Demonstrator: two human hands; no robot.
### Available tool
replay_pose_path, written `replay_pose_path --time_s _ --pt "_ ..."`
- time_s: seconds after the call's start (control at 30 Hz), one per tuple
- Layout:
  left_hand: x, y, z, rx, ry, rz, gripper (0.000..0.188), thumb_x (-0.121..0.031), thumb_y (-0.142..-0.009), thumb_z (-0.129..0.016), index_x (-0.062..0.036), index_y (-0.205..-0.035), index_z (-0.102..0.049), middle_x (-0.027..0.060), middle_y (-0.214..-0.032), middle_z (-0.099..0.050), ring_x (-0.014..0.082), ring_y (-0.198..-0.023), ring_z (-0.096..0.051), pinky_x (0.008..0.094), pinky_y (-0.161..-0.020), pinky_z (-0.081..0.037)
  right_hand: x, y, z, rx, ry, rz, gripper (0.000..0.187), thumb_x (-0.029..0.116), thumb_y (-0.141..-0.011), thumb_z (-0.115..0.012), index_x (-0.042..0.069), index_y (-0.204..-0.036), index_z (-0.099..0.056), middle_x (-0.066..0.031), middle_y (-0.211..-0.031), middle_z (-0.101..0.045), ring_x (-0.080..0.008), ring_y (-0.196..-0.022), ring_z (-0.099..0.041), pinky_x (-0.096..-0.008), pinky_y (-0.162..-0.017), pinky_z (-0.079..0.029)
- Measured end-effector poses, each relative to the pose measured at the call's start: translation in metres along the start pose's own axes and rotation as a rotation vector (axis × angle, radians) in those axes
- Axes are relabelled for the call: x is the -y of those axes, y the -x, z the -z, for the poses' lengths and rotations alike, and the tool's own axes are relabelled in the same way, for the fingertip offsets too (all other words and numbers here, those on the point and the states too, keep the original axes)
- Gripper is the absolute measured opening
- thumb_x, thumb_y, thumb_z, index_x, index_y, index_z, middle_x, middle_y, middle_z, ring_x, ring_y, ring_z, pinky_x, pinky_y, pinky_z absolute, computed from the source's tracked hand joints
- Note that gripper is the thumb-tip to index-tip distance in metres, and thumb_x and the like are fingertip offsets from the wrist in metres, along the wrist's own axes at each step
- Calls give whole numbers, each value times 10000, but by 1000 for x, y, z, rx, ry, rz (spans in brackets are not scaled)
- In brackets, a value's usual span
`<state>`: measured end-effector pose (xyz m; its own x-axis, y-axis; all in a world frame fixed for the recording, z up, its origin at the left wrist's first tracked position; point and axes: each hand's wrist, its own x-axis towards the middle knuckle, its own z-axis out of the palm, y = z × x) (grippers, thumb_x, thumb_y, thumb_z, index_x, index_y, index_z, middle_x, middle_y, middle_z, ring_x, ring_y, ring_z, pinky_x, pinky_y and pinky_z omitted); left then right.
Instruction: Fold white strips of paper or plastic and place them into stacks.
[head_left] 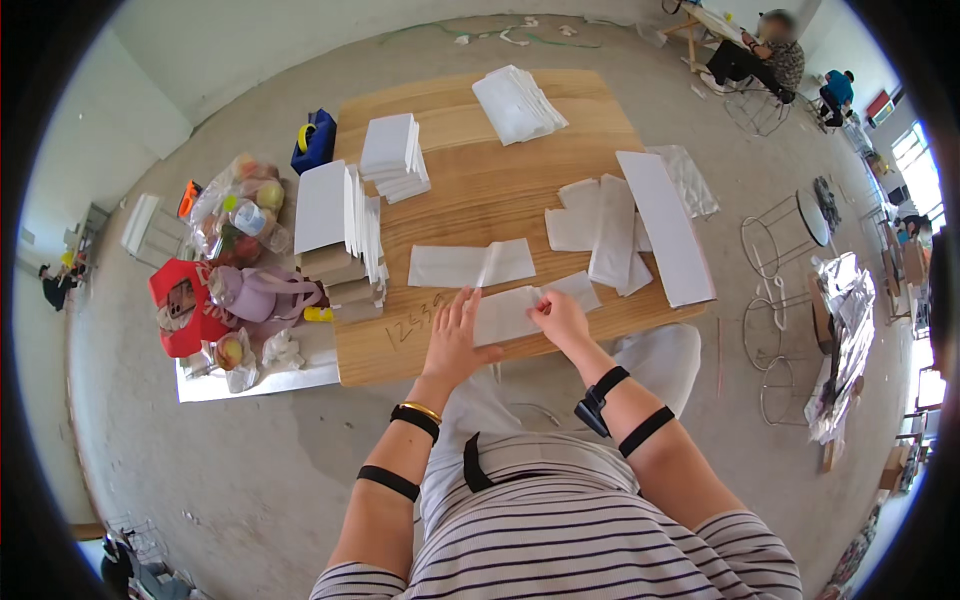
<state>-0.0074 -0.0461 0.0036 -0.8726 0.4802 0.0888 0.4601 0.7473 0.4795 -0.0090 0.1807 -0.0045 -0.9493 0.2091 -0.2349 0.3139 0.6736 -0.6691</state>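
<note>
Near the front edge of the wooden table (455,175) lies a long, translucent white plastic sleeve (508,318). My left hand (457,338) rests at its left end with fingers stretched out flat. Thumb and fingers of my right hand (562,320) pinch the sleeve's upper edge right of its middle. Just beyond, another flat sleeve (450,266) lies crosswise, with a shiny fold in it. To the right, several similar sleeves (612,232) overlap in a loose pile. What the sleeve holds, if anything, I cannot make out.
White card stacks (322,205) stand at the table's left, a bag stack (515,105) at the back. A long white panel (665,228) lines the right edge. Beside a blue tape dispenser (316,142) sit bagged fruit (240,205) and a red bag (180,310). Stools (810,218) stand right.
</note>
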Motion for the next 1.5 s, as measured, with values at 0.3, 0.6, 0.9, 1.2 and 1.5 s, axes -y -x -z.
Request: replay_pose_path --time_s 0.3,0.6,0.9,1.2,1.5 --pt "6 -6 6 -10 71 40 1153 -378 -611 -886 -98 -1531 -251 157 -1428 -459 384 -1316 -402 490 -1140 -294 6 4 14 -54 52 282 506 278 -738 -792 106 -1158 -570 -92 -1194 -626 -310 -1096 -587 -425 -876 -479" --pt "11 -4 12 7 92 9 1129 -368 -633 -872 -118 -1539 -248 136 -1390 -496 377 -1279 -438 499 -1119 -311 14 -5 23 106 494 833 992 284 -593 -898 109 -1435 -402 -76 -1392 -493 -285 -1335 -431 -485 -1162 -288" --pt "15 -2 11 23 125 21 1075 -372 -667 -854 -133 -1534 -266 159 -1400 -496 403 -1294 -434 503 -1121 -316 12 -8 23 199 455 819 962 266 -600 -894 98 -1424 -427 -97 -1387 -495 -278 -1321 -445 -477 -1158 -290" --pt "0 -4 -6 -43 90 -124 870 -455 -910 -602 -9 -1535 -191 211 -1565 -264 387 -1441 -260 503 -1176 -229 7 20 6 48 448 849 691 435 -896 -627 88 -1452 -407 -132 -1506 -385 -295 -1420 -329 -485 -1176 -255" --pt "-1 -4 -28 103 -283 -88 803 -524 -994 -397 6 -1545 -152 197 -1621 -131 351 -1502 -133 533 -1205 -106 -15 25 -25 -39 489 699 745 594 -952 -431 117 -1515 -328 -138 -1599 -241 -308 -1484 -207 -505 -1202 -169"
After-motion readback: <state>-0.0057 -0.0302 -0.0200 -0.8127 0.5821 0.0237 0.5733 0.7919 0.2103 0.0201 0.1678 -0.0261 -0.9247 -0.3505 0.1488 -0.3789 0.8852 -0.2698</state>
